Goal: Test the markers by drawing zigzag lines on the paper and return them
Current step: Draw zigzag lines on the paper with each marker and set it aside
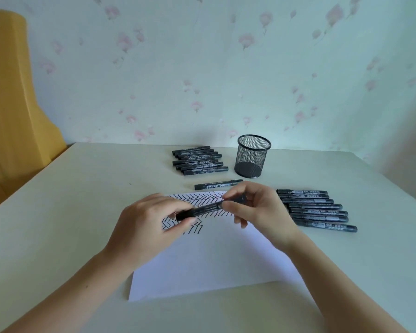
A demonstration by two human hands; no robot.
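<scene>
On the smooth pale desk [82, 188] against floral wallpaper [202, 68], left hand [144, 227] and right hand [257, 212] fingers pinch one cylindrical black marker [207, 207] above white paper [202, 265].

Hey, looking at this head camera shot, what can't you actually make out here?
- Marker tip and cap join: hidden by the fingers of the left hand and right hand, so capped or uncapped is unclear.
- Part of the zigzag lines on the paper: covered by both hands.
- Print on the marker rows: too small and blurred to read.
- Mesh cup contents: not clear through the mesh.
</scene>
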